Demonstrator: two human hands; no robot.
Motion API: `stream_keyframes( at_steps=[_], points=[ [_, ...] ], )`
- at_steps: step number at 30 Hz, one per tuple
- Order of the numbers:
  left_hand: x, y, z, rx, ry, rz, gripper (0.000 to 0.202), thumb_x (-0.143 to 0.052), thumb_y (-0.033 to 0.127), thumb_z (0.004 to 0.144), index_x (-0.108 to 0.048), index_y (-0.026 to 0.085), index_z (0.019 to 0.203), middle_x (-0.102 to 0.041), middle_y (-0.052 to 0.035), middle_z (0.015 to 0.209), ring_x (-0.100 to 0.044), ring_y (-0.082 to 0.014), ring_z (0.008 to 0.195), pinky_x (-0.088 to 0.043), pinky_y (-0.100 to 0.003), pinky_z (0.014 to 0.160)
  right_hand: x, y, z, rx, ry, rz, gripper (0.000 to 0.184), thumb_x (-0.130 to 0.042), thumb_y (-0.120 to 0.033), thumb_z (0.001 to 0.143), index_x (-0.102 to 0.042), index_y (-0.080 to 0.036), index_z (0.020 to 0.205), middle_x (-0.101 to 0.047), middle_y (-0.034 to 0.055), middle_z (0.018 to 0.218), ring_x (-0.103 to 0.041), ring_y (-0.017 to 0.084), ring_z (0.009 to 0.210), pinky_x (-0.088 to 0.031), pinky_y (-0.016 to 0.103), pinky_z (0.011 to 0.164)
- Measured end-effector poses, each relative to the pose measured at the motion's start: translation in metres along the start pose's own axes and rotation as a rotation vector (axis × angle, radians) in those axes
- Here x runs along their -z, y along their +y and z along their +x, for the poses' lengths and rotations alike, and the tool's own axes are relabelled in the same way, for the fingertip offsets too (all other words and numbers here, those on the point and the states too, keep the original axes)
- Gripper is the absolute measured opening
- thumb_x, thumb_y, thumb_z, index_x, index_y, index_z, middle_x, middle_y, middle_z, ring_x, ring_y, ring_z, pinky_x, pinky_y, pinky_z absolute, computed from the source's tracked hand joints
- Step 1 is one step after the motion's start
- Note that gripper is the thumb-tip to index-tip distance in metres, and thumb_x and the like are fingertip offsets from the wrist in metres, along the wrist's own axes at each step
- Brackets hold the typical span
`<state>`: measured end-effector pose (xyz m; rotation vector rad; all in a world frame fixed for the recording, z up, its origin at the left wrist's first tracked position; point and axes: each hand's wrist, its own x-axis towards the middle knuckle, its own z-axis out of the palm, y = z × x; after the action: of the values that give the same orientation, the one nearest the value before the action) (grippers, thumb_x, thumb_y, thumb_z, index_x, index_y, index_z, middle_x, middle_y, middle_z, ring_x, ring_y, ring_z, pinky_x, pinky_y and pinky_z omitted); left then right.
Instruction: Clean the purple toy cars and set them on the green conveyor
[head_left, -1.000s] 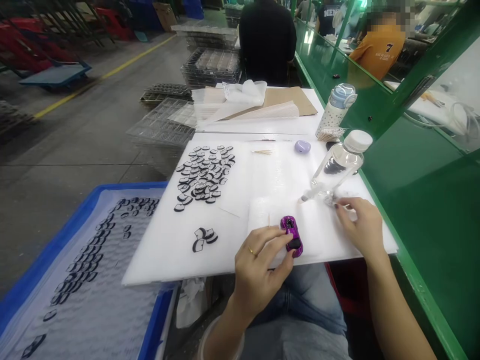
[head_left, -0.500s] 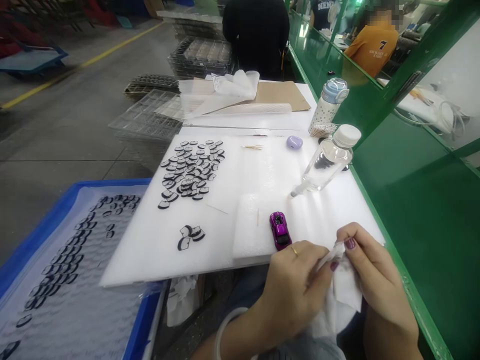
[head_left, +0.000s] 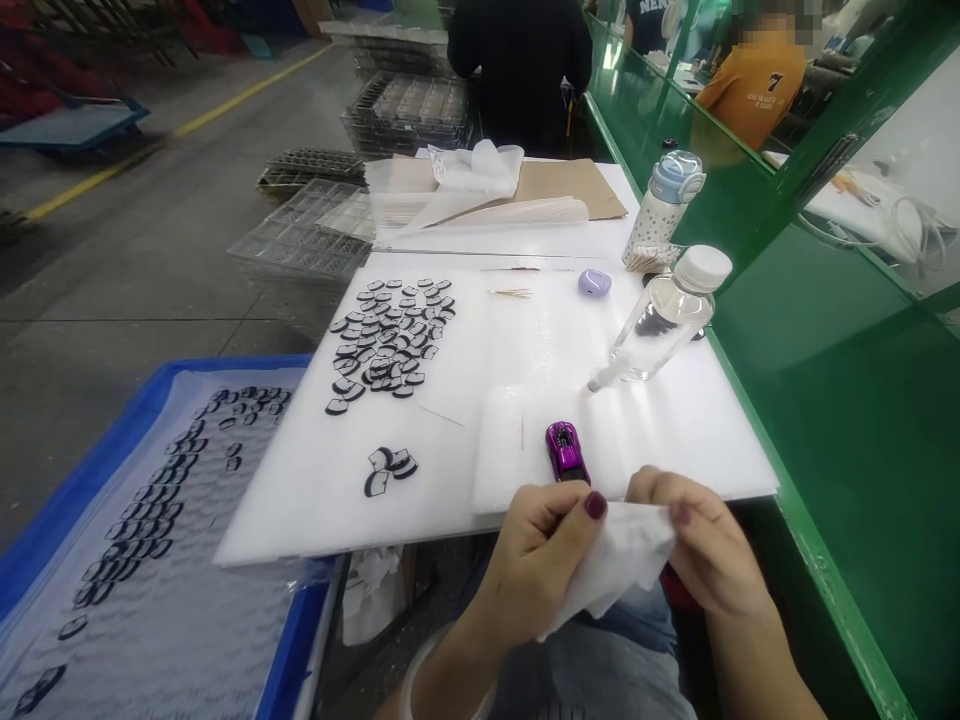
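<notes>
A white tissue point(head_left: 619, 555) is stretched between my two hands, just off the front edge of the table. My left hand point(head_left: 536, 560) pinches its left side between thumb and fingers. On the other side, my right hand point(head_left: 701, 535) grips the right corner, thumb in front. Just beyond my left hand a purple toy car point(head_left: 566, 450) lies on a white foam sheet point(head_left: 502, 465), its near end close to my fingers. A thin stick point(head_left: 523, 433) rests on the foam left of the car.
Many small black-edged pieces point(head_left: 390, 340) cover the table's left part, with a few more point(head_left: 388, 470) nearer me. A clear bottle point(head_left: 667, 320), purple case point(head_left: 594, 283) and patterned flask point(head_left: 664, 205) stand right. A blue tray point(head_left: 161, 375) sits lower left. A person in black point(head_left: 517, 75) is ahead.
My hands have moved apart and left, so the bunched tissue now spreads open between them. The toy car stays in place on the foam.
</notes>
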<state>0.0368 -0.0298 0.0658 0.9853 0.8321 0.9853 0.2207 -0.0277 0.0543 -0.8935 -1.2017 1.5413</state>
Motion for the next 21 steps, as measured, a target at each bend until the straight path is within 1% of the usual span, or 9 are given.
stream_keyframes(
  at_steps=[2, 4, 7, 9, 11, 13, 15, 18, 21],
  points=[
    [0.005, -0.001, -0.005, 0.034, -0.012, 0.043, 0.053, -0.054, 0.06, 0.092, -0.049, 0.019, 0.059, -0.036, 0.0048, 0.047, -0.03, -0.0067, 0.04, -0.019, -0.023, 0.039, 0.01, -0.012, 0.007, 0.124, 0.263, -0.059, 0.031, -0.055, -0.04, 0.092, -0.056, -0.019, 0.07, -0.06, 0.0055, 0.083, -0.059, 0.018, 0.072, -0.05, 0.03, 0.058],
    [0.01, -0.002, -0.011, 0.056, -0.029, 0.081, 0.048, -0.053, 0.057, 0.093, -0.061, 0.017, 0.069, -0.044, 0.0038, 0.049, -0.037, -0.0068, 0.039, -0.024, -0.022, 0.04, 0.024, -0.029, 0.016, 0.294, 0.6, -0.112, 0.027, -0.055, -0.038, 0.091, -0.058, -0.02, 0.071, -0.061, 0.0043, 0.08, -0.061, 0.019, 0.074, -0.054, 0.033, 0.066],
    [0.013, -0.004, -0.019, 0.018, -0.048, 0.128, 0.044, -0.053, 0.054, 0.095, -0.067, 0.017, 0.075, -0.048, 0.0023, 0.052, -0.042, -0.0078, 0.043, -0.03, -0.021, 0.041, 0.038, -0.059, 0.04, 0.595, 0.88, -0.152, 0.028, -0.061, -0.038, 0.092, -0.056, -0.021, 0.069, -0.041, -0.0024, 0.057, -0.044, 0.013, 0.051, -0.047, 0.03, 0.054],
    [0.013, -0.005, -0.024, -0.021, -0.066, 0.173, 0.041, -0.053, 0.05, 0.095, -0.067, 0.016, 0.075, -0.05, 0.0013, 0.054, -0.045, -0.0092, 0.046, -0.032, -0.021, 0.043, 0.042, -0.076, 0.065, 0.808, 0.858, -0.351, 0.027, -0.064, -0.037, 0.092, -0.059, -0.021, 0.071, -0.041, -0.0022, 0.058, -0.039, 0.01, 0.049, -0.038, 0.027, 0.049],
    [0.014, -0.006, -0.03, -0.063, -0.078, 0.225, 0.038, -0.055, 0.046, 0.095, -0.068, 0.017, 0.076, -0.053, 0.0, 0.057, -0.049, -0.0107, 0.05, -0.034, -0.022, 0.046, 0.045, -0.088, 0.093, 0.97, 0.754, -0.736, 0.021, -0.062, -0.034, 0.094, -0.065, -0.02, 0.079, -0.053, 0.0021, 0.069, -0.051, 0.012, 0.062, -0.041, 0.028, 0.058],
    [0.016, -0.007, -0.036, -0.114, -0.067, 0.268, 0.034, -0.055, 0.044, 0.095, -0.069, 0.018, 0.077, -0.057, -0.0011, 0.059, -0.053, -0.012, 0.052, -0.038, -0.023, 0.049, 0.049, -0.093, 0.12, 0.985, 0.616, -1.123, 0.017, -0.059, -0.034, 0.095, -0.069, -0.02, 0.091, -0.061, 0.0076, 0.087, -0.058, 0.017, 0.083, -0.046, 0.03, 0.075],
    [0.021, -0.007, -0.045, -0.161, -0.023, 0.323, 0.031, -0.056, 0.043, 0.094, -0.071, 0.02, 0.08, -0.061, -0.0017, 0.062, -0.055, -0.0133, 0.055, -0.042, -0.025, 0.054, 0.056, -0.09, 0.14, 0.918, 0.508, -1.355, 0.021, -0.06, -0.035, 0.093, -0.067, -0.019, 0.106, -0.062, 0.0116, 0.104, -0.059, 0.021, 0.097, -0.047, 0.032, 0.082],
    [0.039, -0.003, -0.061, -0.161, 0.013, 0.416, 0.026, -0.06, 0.044, 0.092, -0.075, 0.023, 0.085, -0.066, -0.0025, 0.068, -0.06, -0.0154, 0.063, -0.046, -0.027, 0.062, 0.072, -0.077, 0.153, 0.898, 0.501, -1.424, 0.038, -0.06, -0.039, 0.089, -0.06, -0.015, 0.118, -0.064, 0.0139, 0.109, -0.063, 0.025, 0.099, -0.05, 0.036, 0.082],
    [0.067, 0.004, -0.076, -0.192, -0.005, 0.425, 0.025, -0.064, 0.043, 0.09, -0.076, 0.021, 0.087, -0.067, -0.0023, 0.067, -0.062, -0.0143, 0.062, -0.046, -0.025, 0.062, 0.098, -0.065, 0.152, 0.889, 0.681, -1.355, 0.051, -0.068, -0.046, 0.079, -0.059, -0.011, 0.116, -0.067, 0.0139, 0.1, -0.066, 0.027, 0.088, -0.052, 0.04, 0.076]
  ],
)
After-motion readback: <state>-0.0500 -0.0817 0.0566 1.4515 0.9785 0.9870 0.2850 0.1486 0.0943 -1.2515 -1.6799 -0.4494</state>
